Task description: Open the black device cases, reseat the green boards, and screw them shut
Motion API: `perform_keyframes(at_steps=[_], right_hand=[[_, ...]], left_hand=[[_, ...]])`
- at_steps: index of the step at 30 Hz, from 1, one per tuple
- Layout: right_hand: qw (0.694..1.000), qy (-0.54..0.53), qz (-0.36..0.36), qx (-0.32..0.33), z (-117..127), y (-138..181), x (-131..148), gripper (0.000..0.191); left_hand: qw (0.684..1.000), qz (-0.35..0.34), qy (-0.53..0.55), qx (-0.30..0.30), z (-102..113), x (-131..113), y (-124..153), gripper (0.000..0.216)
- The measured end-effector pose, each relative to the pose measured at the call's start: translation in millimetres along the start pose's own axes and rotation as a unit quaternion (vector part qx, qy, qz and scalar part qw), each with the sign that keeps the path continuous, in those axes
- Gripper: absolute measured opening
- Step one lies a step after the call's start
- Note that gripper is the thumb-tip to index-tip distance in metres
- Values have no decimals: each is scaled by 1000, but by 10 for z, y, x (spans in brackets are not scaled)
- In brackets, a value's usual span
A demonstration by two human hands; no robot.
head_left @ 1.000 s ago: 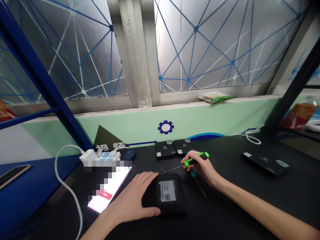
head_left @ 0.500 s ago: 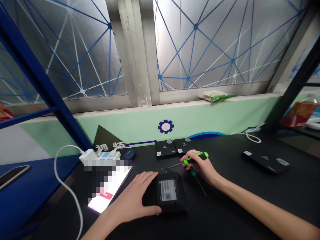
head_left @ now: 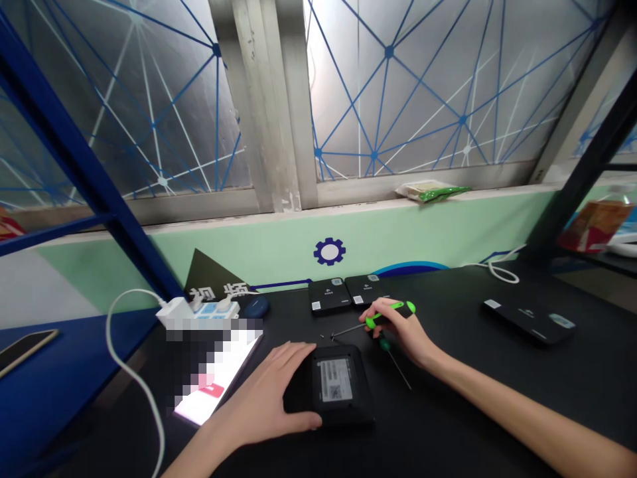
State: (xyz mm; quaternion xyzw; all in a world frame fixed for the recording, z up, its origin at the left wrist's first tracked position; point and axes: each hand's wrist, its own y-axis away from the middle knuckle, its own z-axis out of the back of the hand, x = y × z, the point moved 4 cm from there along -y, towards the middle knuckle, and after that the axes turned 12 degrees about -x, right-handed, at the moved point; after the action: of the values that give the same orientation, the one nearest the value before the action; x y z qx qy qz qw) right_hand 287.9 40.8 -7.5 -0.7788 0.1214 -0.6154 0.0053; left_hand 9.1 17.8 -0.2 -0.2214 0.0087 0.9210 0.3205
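My left hand point(head_left: 263, 392) braces a flat black electronic box point(head_left: 359, 385) from its left side, thumb at the near edge and fingers at the far edge. The box lies with its white printed label point(head_left: 336, 380) facing up. In my right hand point(head_left: 398, 328) is a green-and-black screwdriver point(head_left: 404, 309), gripped by its handle, its shaft slanting left and down. Its tip is among tiny screws point(head_left: 322, 336) on the table beyond the box; whether one clings to it I cannot tell. Below that hand lies a second screwdriver point(head_left: 397, 366) with a dark green handle, partly hidden.
Two black boxes point(head_left: 329, 297) stand side by side near the wall; another black box point(head_left: 530, 322) lies at the right. A lit phone point(head_left: 221, 378), partly pixelated, is by my left forearm. Behind it are a white power strip point(head_left: 213, 312), a cable point(head_left: 144, 385) and a dark-blue mouse-like object point(head_left: 257, 306).
Both hands keep almost the same positions and grips. The screwdriver tip has shifted very slightly among the small screws; the box has not moved.
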Motion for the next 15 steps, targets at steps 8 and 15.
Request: perform_keyframes(at_steps=[8,15], right_hand=[[1000,12,5,25,-56,36,-38,33],[999,17,2,27,-74,53,-52,34]], left_hand=[[1000,19,-4,4,-22,26,-9,92],[1000,26,-5,-2,-19,19,-17,91]])
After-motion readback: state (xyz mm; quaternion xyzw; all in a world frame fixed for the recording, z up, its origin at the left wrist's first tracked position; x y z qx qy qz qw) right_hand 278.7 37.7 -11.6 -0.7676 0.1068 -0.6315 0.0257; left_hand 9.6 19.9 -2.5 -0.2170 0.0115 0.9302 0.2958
